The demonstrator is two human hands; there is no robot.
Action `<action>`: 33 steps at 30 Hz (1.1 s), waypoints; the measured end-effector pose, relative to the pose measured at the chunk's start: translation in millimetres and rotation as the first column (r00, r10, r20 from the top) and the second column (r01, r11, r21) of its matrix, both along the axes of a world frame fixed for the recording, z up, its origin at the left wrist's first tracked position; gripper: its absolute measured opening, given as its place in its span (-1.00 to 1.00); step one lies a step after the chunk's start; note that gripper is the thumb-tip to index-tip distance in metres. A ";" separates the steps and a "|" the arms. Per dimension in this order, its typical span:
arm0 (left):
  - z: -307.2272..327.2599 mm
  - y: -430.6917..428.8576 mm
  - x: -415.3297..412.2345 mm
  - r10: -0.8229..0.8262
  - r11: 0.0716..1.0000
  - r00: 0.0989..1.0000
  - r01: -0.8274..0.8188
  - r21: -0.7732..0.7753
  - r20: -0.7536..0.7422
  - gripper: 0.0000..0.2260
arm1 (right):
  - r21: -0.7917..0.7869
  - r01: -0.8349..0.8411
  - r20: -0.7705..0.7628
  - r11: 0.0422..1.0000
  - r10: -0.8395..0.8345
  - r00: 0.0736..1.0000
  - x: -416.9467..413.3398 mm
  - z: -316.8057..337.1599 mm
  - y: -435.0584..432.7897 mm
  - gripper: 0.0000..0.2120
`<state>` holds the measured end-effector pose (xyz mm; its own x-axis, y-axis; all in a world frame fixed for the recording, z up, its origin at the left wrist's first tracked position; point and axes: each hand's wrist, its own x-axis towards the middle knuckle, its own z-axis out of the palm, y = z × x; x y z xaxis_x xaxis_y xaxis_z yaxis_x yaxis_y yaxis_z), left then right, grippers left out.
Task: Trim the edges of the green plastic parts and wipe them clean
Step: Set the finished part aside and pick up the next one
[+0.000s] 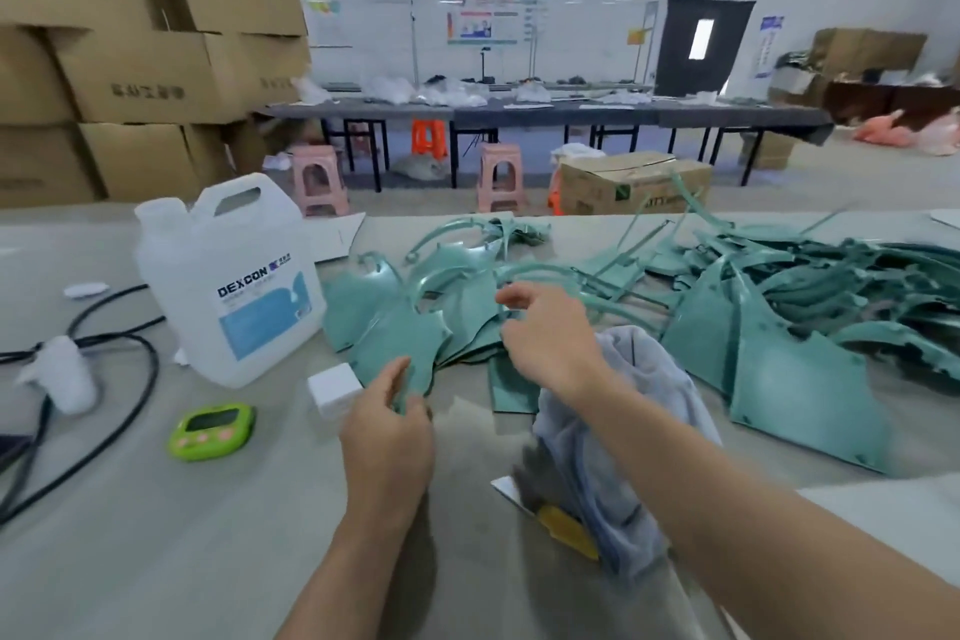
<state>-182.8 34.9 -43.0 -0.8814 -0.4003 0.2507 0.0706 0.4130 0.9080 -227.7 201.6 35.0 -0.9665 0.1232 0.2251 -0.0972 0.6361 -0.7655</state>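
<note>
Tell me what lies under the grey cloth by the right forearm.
A yellow item and a pale flat corner poke out from beneath the grey cloth at its near edge. The cloth covers the rest of both, so what they are cannot be told.

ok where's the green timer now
Head view, left side of the table: the green timer lies in front of the white jug, between the black cable and the left hand.

Yellow object point(569, 530) — mostly hidden under the grey cloth point(592, 473).
</note>
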 end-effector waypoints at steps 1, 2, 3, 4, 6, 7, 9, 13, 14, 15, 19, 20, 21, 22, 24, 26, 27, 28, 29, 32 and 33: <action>-1.1 -0.6 -1.4 0.025 0.999 0.999 -0.024 -0.043 0.020 -0.58 | 0.147 -0.048 0.027 0.988 0.044 0.999 -8.3 -0.2 -5.8 -0.54; -2.0 -1.0 -2.4 0.033 0.997 0.999 -0.030 -0.072 0.034 -0.52 | 0.283 -0.098 0.050 0.954 0.087 0.995 -16.3 -1.5 -13.2 -0.51; -3.5 -1.4 -4.3 0.018 0.996 0.999 -0.015 -0.093 0.041 -0.49 | 0.388 -0.139 0.067 0.911 0.122 0.990 -24.5 -3.9 -22.4 -0.49; -5.4 -1.3 -6.4 -0.007 0.995 0.999 0.012 -0.097 0.050 -0.47 | 0.445 -0.166 0.083 0.880 0.144 0.986 -31.6 -7.4 -32.5 -0.49; -7.4 -2.5 -11.7 -0.044 0.998 0.995 0.049 -0.048 0.092 -0.44 | 0.442 -0.171 0.105 0.880 0.139 0.985 -43.8 -17.0 -53.9 -0.49; -7.9 -4.4 -14.3 -0.053 0.998 0.992 0.056 -0.019 0.116 -0.41 | 0.423 -0.147 0.100 0.894 0.116 0.988 -49.4 -22.1 -64.1 -0.48; -8.2 -8.2 -16.5 -0.082 0.997 0.985 0.079 0.026 0.151 -0.36 | 0.396 -0.068 0.069 0.916 0.045 0.997 -59.4 -29.9 -80.3 -0.50; -5.8 -11.1 -14.1 -0.135 0.988 0.979 0.121 0.096 0.154 -0.21 | 0.249 -0.028 0.167 0.968 -0.015 0.986 -70.4 -24.2 -92.2 -0.54; -3.7 -10.8 -12.3 -0.130 0.984 0.981 0.110 0.138 0.143 -0.18 | 0.154 -0.038 0.205 0.987 0.006 0.979 -72.1 -18.2 -91.1 -0.57; -1.8 -11.0 -10.9 -0.116 0.980 0.985 0.093 0.176 0.129 -0.17 | 0.035 -0.046 0.231 0.998 0.036 0.972 -72.1 -10.7 -89.2 -0.61; 10.1 -9.8 -8.0 -0.062 0.928 0.994 0.027 0.372 0.085 -0.24 | -0.271 -0.082 0.156 0.959 0.128 0.979 -47.4 19.9 -66.2 -0.65; 13.8 -10.3 -6.5 -0.088 0.881 0.992 0.036 0.471 0.089 -0.30 | -0.312 -0.110 0.119 0.944 0.154 0.981 -34.8 25.0 -58.8 -0.64; 17.1 -11.2 -4.9 -0.140 0.804 0.987 0.064 0.591 0.084 -0.40 | -0.378 -0.153 0.088 0.913 0.200 0.976 -21.5 26.7 -51.9 -0.63; 19.4 -11.7 -3.7 -0.209 0.686 0.976 0.101 0.721 0.062 -0.51 | -0.473 -0.197 0.062 0.859 0.255 0.965 -7.7 25.7 -45.6 -0.63; 22.8 -11.1 -0.4 -0.342 0.371 0.937 0.200 0.907 -0.067 -0.63 | -0.561 -0.228 0.040 0.796 0.302 0.953 16.2 17.7 -35.1 -0.64; 25.4 -13.8 7.0 -0.406 0.176 0.897 0.263 0.949 -0.173 -0.59 | -0.540 -0.188 0.067 0.820 0.265 0.962 38.0 3.2 -28.8 -0.69; 26.7 -15.6 10.5 -0.418 0.160 0.889 0.276 0.948 -0.189 -0.59 | -0.535 -0.152 0.071 0.831 0.224 0.972 49.3 -5.4 -24.7 -0.72; 28.0 -16.9 12.7 -0.410 0.171 0.890 0.287 0.943 -0.197 -0.61 | -0.517 -0.098 0.060 0.850 0.150 0.987 60.8 -15.0 -19.3 -0.76; 28.4 -18.8 14.4 -0.380 0.198 0.902 0.296 0.934 -0.206 -0.64 | -0.471 -0.045 0.031 0.881 0.067 0.997 73.6 -24.4 -11.9 -0.84; 27.7 -26.2 15.2 -0.233 0.268 0.941 0.305 0.914 -0.245 -0.73 | -0.197 -0.022 0.056 0.980 0.033 0.998 106.3 -48.1 11.6 -0.70; 28.4 -27.5 14.9 -0.202 0.303 0.947 0.303 0.904 -0.250 -0.75 | -0.042 -0.056 0.125 0.998 0.061 0.990 113.0 -50.1 15.7 -0.65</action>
